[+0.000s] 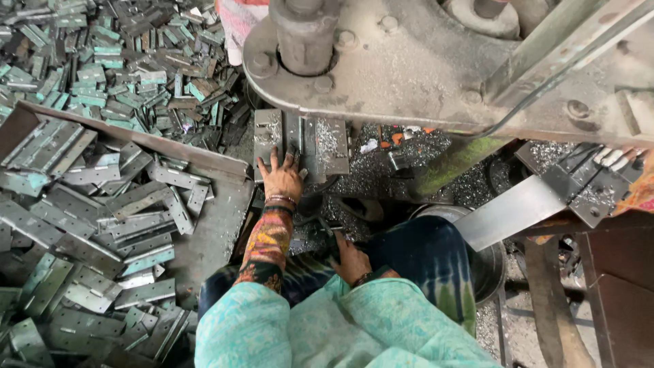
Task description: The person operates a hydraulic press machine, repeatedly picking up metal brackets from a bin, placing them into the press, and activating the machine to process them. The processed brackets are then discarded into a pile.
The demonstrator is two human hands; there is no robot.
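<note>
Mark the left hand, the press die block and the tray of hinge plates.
left hand (281,178): head view, back of the hand.
die block (331,144): head view, its top face, right part.
tray (216,232): head view, bare floor near its right edge.

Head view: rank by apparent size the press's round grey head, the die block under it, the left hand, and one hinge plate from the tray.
1. Press head.
2. Die block.
3. Left hand and a hinge plate: alike, and the plate lies nearer the camera, so unranked.
</note>
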